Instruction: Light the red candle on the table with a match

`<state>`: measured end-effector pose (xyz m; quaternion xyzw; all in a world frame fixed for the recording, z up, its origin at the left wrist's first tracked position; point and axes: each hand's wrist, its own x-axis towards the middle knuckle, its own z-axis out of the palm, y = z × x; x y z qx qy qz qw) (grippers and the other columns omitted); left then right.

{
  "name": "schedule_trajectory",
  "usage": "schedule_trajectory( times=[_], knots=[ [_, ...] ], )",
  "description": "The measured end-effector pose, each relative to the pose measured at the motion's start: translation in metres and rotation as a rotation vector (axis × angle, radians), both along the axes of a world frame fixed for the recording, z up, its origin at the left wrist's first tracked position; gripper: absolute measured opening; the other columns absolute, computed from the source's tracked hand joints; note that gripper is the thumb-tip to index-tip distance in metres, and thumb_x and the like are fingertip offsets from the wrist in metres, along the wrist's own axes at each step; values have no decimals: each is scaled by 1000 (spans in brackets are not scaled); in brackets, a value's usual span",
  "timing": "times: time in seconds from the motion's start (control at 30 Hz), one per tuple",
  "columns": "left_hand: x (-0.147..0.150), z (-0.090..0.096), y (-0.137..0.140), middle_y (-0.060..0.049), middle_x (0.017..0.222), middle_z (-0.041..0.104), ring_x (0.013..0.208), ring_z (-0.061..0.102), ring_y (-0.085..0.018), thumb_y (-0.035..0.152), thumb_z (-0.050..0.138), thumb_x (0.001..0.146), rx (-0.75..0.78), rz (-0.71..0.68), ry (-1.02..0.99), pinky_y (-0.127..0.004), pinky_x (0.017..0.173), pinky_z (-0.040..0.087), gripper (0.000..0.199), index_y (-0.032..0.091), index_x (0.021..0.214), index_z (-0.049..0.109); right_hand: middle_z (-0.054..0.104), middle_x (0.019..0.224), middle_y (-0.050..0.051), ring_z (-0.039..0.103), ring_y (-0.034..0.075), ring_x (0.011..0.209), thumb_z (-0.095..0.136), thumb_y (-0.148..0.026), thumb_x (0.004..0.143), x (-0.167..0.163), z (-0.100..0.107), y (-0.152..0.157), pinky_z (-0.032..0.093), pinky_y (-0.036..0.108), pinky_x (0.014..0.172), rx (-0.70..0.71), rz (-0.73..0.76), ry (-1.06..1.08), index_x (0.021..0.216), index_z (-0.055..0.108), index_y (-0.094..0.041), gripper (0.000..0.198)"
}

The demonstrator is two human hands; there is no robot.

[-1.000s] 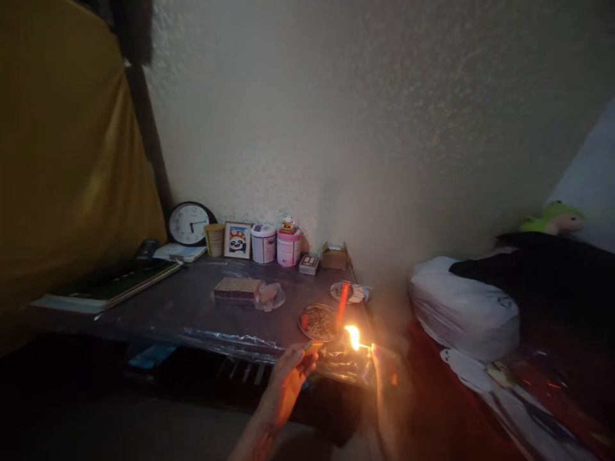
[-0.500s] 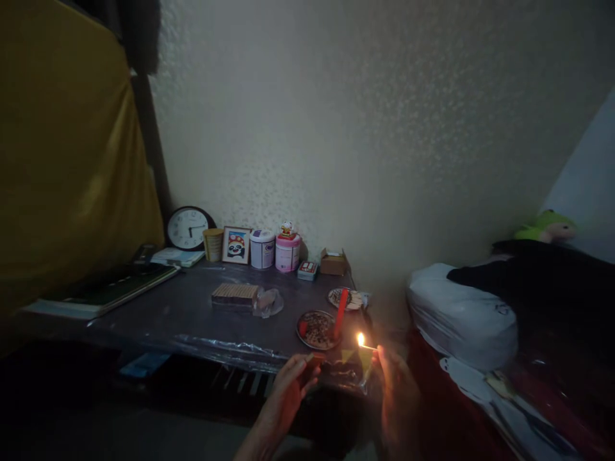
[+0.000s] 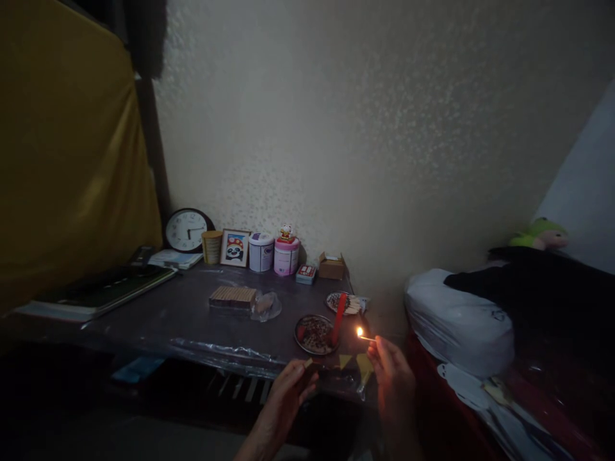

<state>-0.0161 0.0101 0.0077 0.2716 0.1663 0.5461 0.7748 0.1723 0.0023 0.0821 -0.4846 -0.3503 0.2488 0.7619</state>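
The room is dim, lit mainly by one small flame. The low table (image 3: 192, 314), wrapped in clear plastic, runs from the left to the centre, against a pale textured wall. A yellow cloth (image 3: 67, 160) hangs at far left. To the right lies a white bundle (image 3: 461, 320) with dark fabric over it.

Along the far edge of the table stand a clock (image 3: 186, 229), a small framed panda picture (image 3: 235, 248), a white tin (image 3: 261, 251) and a pink tin (image 3: 286, 255). Mid-table lies a flat stack of matchboxes (image 3: 233, 296). At the near right corner sits a round dish (image 3: 314, 334) with a red candle (image 3: 338, 315) standing tilted in it, unlit.

The right hand (image 3: 396, 384) pinches a lit match (image 3: 365, 336) between thumb and fingertips. The left hand (image 3: 288, 397) grips a matchbox (image 3: 307, 365), fingers curled round it, at the table's near edge.

Change noted: a second ago the flame is large and flaring, well below the candle. Now it is small and steady, and the match stands higher, just right of the candle's lower part. The flame is not touching the wick. The view has also tipped slightly upward. Judgement: striking is done; the candle is not yet alight.
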Motion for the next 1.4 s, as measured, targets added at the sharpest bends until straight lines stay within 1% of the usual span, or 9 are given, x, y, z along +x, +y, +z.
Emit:
schedule_trajectory(
  times=[0.17,0.4,0.53,0.63,0.8,0.9,1.07,1.2,1.4],
  knots=[
    [0,0,1,0,99,73,99,62,-20,28,66,75,-5,-10,2,-32,89,43,11,22,84,68,69,77,0,65,15,71,75,-40,60,-1,5,9,53,26,69,13,26,124,76,69,-21,25],
    [1,4,-2,-1,97,73,97,63,-20,29,70,72,-7,2,13,-32,87,43,14,22,84,70,68,73,-1,64,13,67,77,-37,59,7,5,25,54,28,69,42,88,211,76,66,-20,26],
    [1,3,-2,1,91,73,94,63,-19,27,68,74,6,6,-4,-32,86,43,9,23,82,70,69,73,-1,65,13,66,80,-33,57,9,10,26,54,27,71,54,108,243,75,66,-20,26],
    [2,3,-3,1,92,73,93,63,-18,26,66,76,11,2,-6,-31,86,42,8,23,82,70,70,75,0,65,14,68,81,-32,55,9,13,26,55,27,73,57,122,264,76,66,-20,28],
    [0,2,-4,0,95,73,96,62,-19,27,65,76,20,1,2,-33,89,41,10,23,85,69,70,72,0,65,13,65,83,-30,47,9,17,26,55,25,65,41,123,314,70,68,-19,30],
    [0,1,-4,0,95,73,96,62,-19,27,65,77,20,2,1,-34,90,40,11,23,86,69,68,69,-3,63,11,61,82,-28,45,10,20,27,54,23,61,37,130,333,69,68,-19,29],
    [1,2,-4,-1,96,72,97,62,-19,28,65,77,21,1,27,-33,90,40,12,23,87,69,69,67,-4,63,12,61,81,-26,45,13,27,31,55,25,61,34,171,348,70,68,-20,28],
    [1,3,-3,0,96,72,98,61,-20,28,64,78,24,-8,25,-33,90,40,11,23,87,69,68,67,-5,63,10,61,81,-24,44,12,33,33,55,22,63,37,204,344,67,67,-20,27],
    [2,-2,-1,0,97,71,99,60,-19,27,61,80,36,-16,8,-33,91,39,9,24,85,68,69,67,-4,63,10,61,81,-26,45,12,42,40,54,21,62,20,235,314,68,67,-18,28]
  ],
)
